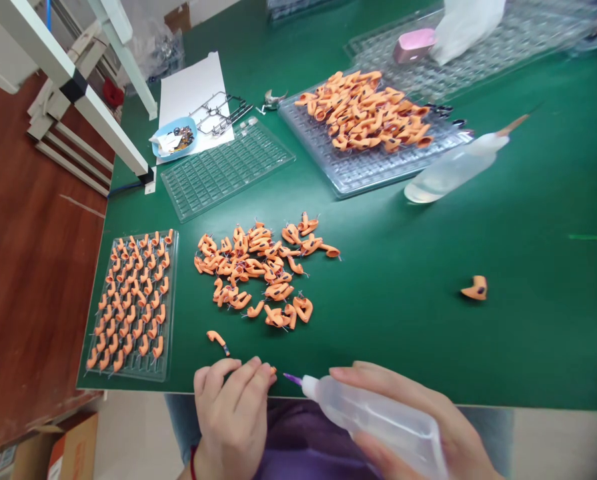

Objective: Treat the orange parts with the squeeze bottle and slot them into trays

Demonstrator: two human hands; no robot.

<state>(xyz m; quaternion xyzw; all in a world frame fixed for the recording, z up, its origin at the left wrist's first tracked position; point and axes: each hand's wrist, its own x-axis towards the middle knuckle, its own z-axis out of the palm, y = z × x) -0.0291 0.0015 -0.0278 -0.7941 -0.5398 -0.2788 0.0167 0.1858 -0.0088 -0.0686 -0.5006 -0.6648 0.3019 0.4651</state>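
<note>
Squeeze bottle (378, 417) (right hand (428, 420)) nozzle points left.

Light was bright and even, falling from above; shadows under the orange parts (258, 267) were faint and short. The green surface (403, 300) showed little glare. Wide-angle bending curved the edges, and the far top corners were soft.

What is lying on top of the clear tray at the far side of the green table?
A heap of orange parts lies on the far clear tray. Its front pockets look bare. Whether the pockets under the heap hold anything cannot be seen, since the heap covers them.
</note>
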